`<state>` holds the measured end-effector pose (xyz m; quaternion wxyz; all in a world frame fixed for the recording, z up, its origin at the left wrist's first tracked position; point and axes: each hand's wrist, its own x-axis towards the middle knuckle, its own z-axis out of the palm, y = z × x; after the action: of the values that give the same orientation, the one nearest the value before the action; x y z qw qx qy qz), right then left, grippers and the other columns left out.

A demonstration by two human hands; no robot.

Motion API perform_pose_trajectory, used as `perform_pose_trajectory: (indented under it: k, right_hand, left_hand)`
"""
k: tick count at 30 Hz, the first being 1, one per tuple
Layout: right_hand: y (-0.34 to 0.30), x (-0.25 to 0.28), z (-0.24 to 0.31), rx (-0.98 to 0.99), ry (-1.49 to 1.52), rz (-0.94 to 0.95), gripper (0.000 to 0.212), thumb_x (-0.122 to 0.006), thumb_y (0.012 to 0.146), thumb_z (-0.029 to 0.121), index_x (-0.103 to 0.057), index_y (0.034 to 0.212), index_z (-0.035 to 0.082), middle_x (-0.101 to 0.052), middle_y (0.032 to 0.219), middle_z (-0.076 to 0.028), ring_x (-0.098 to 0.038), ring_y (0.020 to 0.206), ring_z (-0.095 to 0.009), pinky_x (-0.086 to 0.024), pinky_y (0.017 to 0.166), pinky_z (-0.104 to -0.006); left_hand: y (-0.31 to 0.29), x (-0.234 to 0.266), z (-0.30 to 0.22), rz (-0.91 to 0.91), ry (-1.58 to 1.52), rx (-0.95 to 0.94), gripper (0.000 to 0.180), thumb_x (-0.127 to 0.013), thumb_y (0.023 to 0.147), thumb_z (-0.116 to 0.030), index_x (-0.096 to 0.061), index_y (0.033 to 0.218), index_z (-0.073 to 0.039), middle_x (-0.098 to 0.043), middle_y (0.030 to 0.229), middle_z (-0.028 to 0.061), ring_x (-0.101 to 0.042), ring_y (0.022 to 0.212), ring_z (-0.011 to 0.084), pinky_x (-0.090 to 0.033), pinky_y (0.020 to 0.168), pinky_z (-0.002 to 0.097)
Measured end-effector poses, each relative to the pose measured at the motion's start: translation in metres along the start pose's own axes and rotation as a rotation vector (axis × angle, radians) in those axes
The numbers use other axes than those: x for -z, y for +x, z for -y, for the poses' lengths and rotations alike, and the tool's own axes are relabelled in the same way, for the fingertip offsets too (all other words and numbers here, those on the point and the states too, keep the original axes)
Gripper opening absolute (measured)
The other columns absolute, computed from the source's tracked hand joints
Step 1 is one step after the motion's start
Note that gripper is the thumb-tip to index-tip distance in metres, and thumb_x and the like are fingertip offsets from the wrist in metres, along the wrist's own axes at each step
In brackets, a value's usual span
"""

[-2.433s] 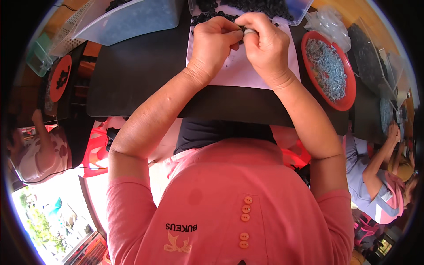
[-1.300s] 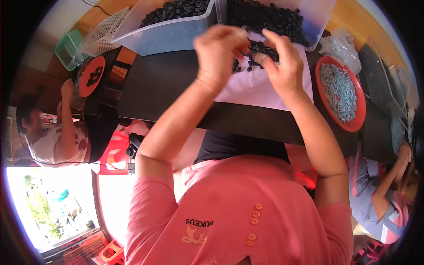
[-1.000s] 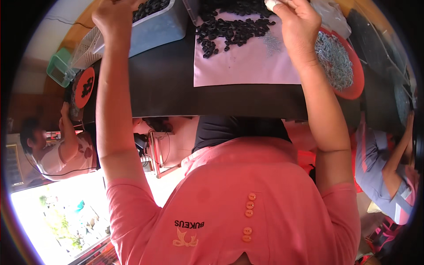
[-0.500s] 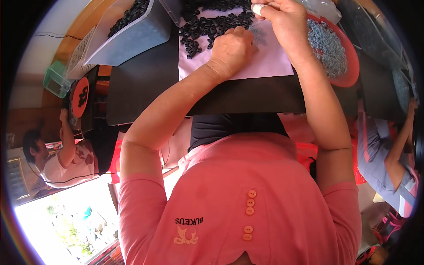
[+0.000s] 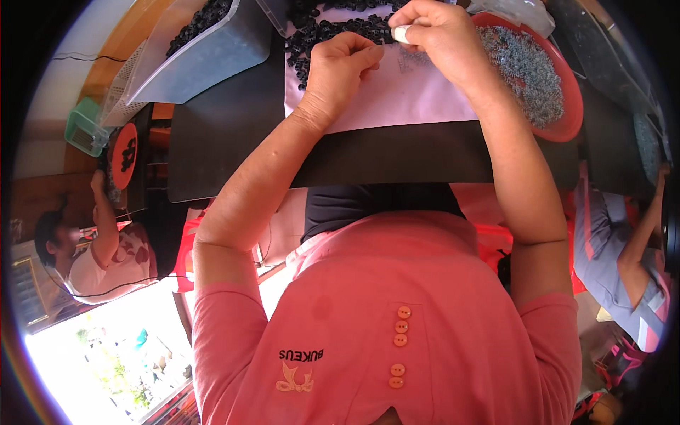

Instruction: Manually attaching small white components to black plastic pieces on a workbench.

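The fingertips of the left hand (image 5: pixel 340 67) and the right hand (image 5: pixel 450 42) face each other, near but apart, at the near side of the loose black parts (image 5: pixel 360 27). The left thumb and forefinger are drawn together; whether they pinch anything I cannot tell. The right fingers are bent in toward the thumb, which wears a white wrap (image 5: pixel 401 34); a dark spot shows at their tips, but I cannot tell a held part from the pile behind. A patch of silver bits (image 5: pixel 412 61) lies just below the right fingers. Half a second ago the left hand lay knuckles up over the sheet, beside the silver bits; now it is turned thumb uppermost and sits a little farther left, while the right hand has hardly moved. The parts lie on a pale pink sheet (image 5: pixel 397 99), toward the far edge of the dark counter (image 5: pixel 234 142). At the far left corner stands a clear bin (image 5: pixel 219 67) of black parts; toward the right edge, a red plate (image 5: pixel 572 110) heaped with silver bits, a clear bag (image 5: pixel 520 14) beyond it. One co-worker (image 5: pixel 106 258) sits off to the left, another (image 5: pixel 609 244) to the right, and bright daylight fills an opening at lower left.
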<state>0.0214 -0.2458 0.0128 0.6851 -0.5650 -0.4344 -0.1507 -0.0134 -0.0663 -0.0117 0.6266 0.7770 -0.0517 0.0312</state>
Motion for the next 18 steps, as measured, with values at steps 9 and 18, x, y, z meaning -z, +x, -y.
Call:
perform_pose_trajectory:
  k: [9,18]
  right_hand:
    - [-0.002,-0.025,0.0,-0.586,-0.077,-0.011,0.008,-0.062,0.086,-0.001,-0.064,0.094,-0.003,-0.067,0.086,-0.008,-0.064,0.079,-0.015,-0.051,0.073,-0.0276]
    - [-0.008,-0.042,-0.012,-0.431,-0.112,-0.184,0.012,-0.06,0.082,-0.007,-0.062,0.093,-0.001,-0.064,0.085,-0.005,-0.062,0.08,-0.013,-0.049,0.076,-0.0262]
  left_hand:
    - [0.002,0.019,-0.006,0.083,-0.612,0.272,0.014,-0.062,0.093,-0.01,-0.063,0.093,0.004,-0.063,0.08,0.0099,-0.057,0.067,0.016,-0.043,0.056,0.0298]
    - [-0.012,0.022,-0.027,-0.016,-0.373,0.207,0.022,-0.06,0.096,-0.016,-0.064,0.098,0.005,-0.065,0.086,0.011,-0.059,0.071,0.0168,-0.044,0.06,0.0284]
